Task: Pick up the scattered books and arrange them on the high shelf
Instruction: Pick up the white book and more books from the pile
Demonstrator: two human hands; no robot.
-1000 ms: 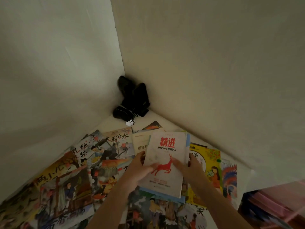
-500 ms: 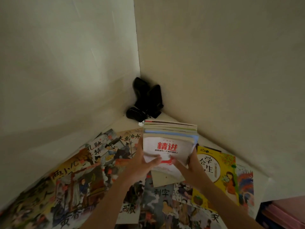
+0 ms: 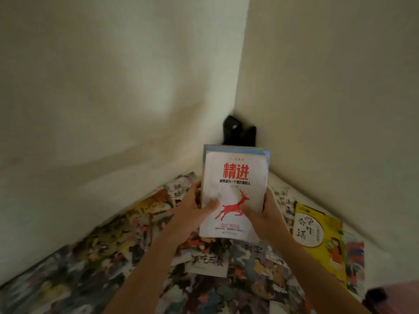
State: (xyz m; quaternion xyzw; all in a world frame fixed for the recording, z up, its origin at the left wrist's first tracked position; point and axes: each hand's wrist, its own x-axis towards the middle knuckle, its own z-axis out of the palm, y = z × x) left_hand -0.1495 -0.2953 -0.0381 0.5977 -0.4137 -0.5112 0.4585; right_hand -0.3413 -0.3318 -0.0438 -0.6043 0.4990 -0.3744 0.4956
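Half a second back the stack of books (image 3: pixel 234 189) was tipped away so its page edges faced us; now it stands nearly upright in the middle of the frame with the front cover showing full on, and it sits higher against the wall corner (image 3: pixel 240 87). A second ago it lay lower, over the scattered books.

The left hand (image 3: pixel 192 211) grips the stack's left edge, thumb curled onto the cover and fingers behind. The right hand (image 3: pixel 264 217) grips the right edge the same way, thumb pressed across near the red deer. Both forearms reach up from the bottom of the frame.

The top book is white with large red characters, a line of small black text under them and a leaping red deer below. A blue cover peeks out behind it along the top and right side.

Below the stack, picture books (image 3: pixel 113 257) overlap across the lower left and lower centre, and a yellow book (image 3: pixel 317 232) lies flat at lower right, just beside the right wrist. A black object (image 3: pixel 238 132) sits in the corner directly behind the stack's top edge. Bare pale walls fill the whole upper half of the frame on both sides of the corner.
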